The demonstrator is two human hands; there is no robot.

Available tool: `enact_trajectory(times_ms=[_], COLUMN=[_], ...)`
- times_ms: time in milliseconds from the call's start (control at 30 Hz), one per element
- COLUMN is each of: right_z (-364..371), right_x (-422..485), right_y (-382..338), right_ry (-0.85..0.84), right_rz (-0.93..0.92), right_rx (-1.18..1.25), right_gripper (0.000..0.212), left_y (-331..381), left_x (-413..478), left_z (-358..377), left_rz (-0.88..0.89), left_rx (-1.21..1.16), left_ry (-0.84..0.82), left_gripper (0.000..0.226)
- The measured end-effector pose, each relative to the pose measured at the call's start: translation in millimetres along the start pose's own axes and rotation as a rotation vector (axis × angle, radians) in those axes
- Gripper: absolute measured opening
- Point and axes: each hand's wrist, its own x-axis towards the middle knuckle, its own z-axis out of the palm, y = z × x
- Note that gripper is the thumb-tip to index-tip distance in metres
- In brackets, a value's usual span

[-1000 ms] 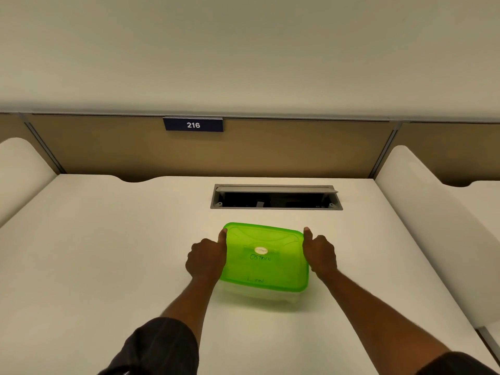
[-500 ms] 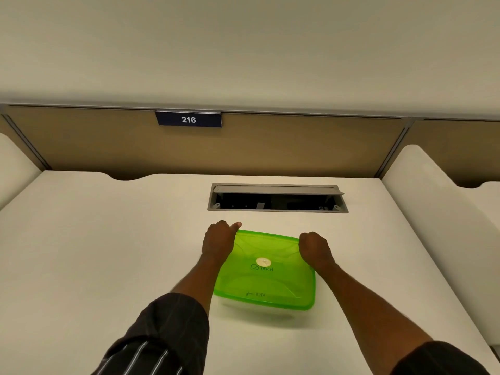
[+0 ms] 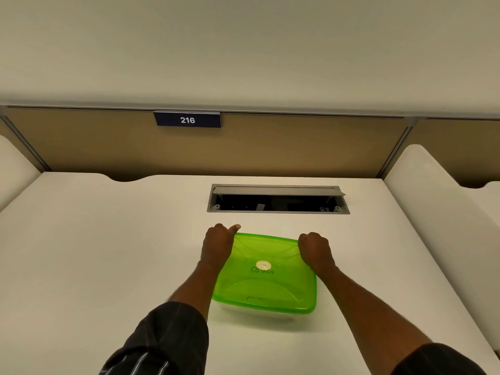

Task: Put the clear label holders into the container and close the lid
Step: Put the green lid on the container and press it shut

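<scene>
A clear container (image 3: 259, 314) with a translucent green lid (image 3: 266, 282) sits on the white desk in front of me. The lid lies flat on the container and carries a round white sticker and handwriting. My left hand (image 3: 217, 243) presses on the lid's far left corner, fingers curled, thumb pointing out past the far edge. My right hand (image 3: 315, 249) is fisted on the lid's far right corner. No label holders are visible; the container's inside is hidden by the lid.
An open grey cable hatch (image 3: 278, 198) is set into the desk just beyond the container. A tan partition with a blue "216" sign (image 3: 187, 119) stands behind the white desk (image 3: 94, 253). White dividers rise at both sides.
Both hands have shifted from the lid's left and right sides to its two far corners. The view has also come closer over the container.
</scene>
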Motion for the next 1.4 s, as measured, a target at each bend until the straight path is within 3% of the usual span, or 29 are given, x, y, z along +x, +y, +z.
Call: enact_trajectory(times_ms=[167,267,500,700,833,967,1200,1400], right_z=[-6.1,-9.7,-1.0,-17.6,-41.3,-59.1,-67.3,-60.7], right_x=[-5.8,-16.6,-48.3,-39.4,-14.9,15.8,61.3,93.0], right_y=[2.2,10.7,47.8,40.8,34.3,35.3,37.2,40.1], right_ry=[0.065,0.071,-0.145,-0.019,0.061,0.111,0.142,0.108], right_rz=[0.112,0.146,0.073,-0.026,-0.096,-0.09,-0.111,-0.119], right_rx=[0.37,0.499,0.723,0.734,0.681,0.639,0.581,0.538], right_gripper=[0.051,0.056,0.036,0.016,0.037,0.044,0.04,0.037], left_y=[2.9,-5.0,-14.3,1.3,28.7,58.4,88.5,86.6], left_x=[-14.9,-28.9,-50.1,-41.1,-24.5,-4.8,15.4,37.5], left_z=[-7.6,-9.9,-14.4,-24.2,-30.5,-33.7,-17.2,-2.9], left_rz=[-0.016,-0.043,-0.124,-0.201,-0.191,-0.187,-0.152,-0.135], left_rx=[-0.014,0.016,-0.003,-0.157,-0.211,-0.328,-0.274,-0.207], left_ry=[0.042,0.069,0.066,0.072,0.085,0.019,0.157,0.169], left_gripper=[0.07,0.072,0.059,0.046,0.04,0.013,0.037,0.04])
